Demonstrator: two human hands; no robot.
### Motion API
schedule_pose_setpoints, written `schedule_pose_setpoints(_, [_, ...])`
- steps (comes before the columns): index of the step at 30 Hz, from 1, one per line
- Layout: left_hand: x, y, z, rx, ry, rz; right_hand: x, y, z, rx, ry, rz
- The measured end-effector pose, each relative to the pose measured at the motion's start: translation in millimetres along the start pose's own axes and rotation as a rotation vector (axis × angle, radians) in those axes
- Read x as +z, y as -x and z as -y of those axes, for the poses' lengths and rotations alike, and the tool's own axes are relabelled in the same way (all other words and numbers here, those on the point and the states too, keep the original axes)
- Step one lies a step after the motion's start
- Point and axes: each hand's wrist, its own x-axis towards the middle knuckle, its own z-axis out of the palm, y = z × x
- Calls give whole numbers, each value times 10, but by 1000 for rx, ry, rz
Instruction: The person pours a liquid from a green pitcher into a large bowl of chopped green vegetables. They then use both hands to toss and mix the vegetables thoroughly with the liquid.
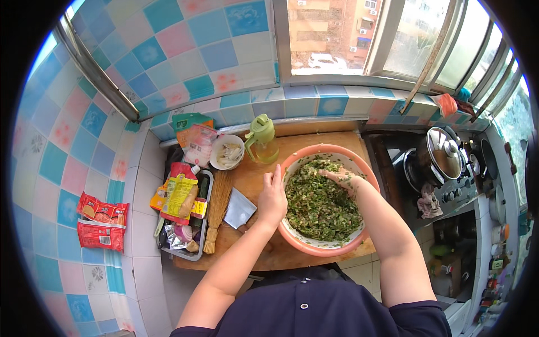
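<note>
Wooden worktop (249, 177) carries, at its right edge, a pink-rimmed bowl (325, 251) of chopped green mixture (320, 209). The right hand (341, 178) has its fingers sunk in the mixture, their spread hidden; the left hand (273, 197) touches the bowl's left rim, grip unclear. Beyond stand tiled walls (168, 44) and a window (331, 39).

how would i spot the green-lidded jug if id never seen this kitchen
Start with the wooden tabletop below the window, then find the big orange-rimmed bowl of chopped greens on it. Just past that bowl's upper left edge stands the jug, see-through with a green lid. Unlike the low white bowl to its left, it is tall and lidded.
</note>
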Motion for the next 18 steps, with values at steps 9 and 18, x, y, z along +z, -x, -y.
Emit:
schedule_pose_setpoints(9, [43, 41, 92, -53, 98, -56, 863, 469, 491, -298, 253, -653])
schedule_pose_setpoints(18, [107, 0, 119, 23, 72, -77, 791, -78, 150, -271, 246, -213])
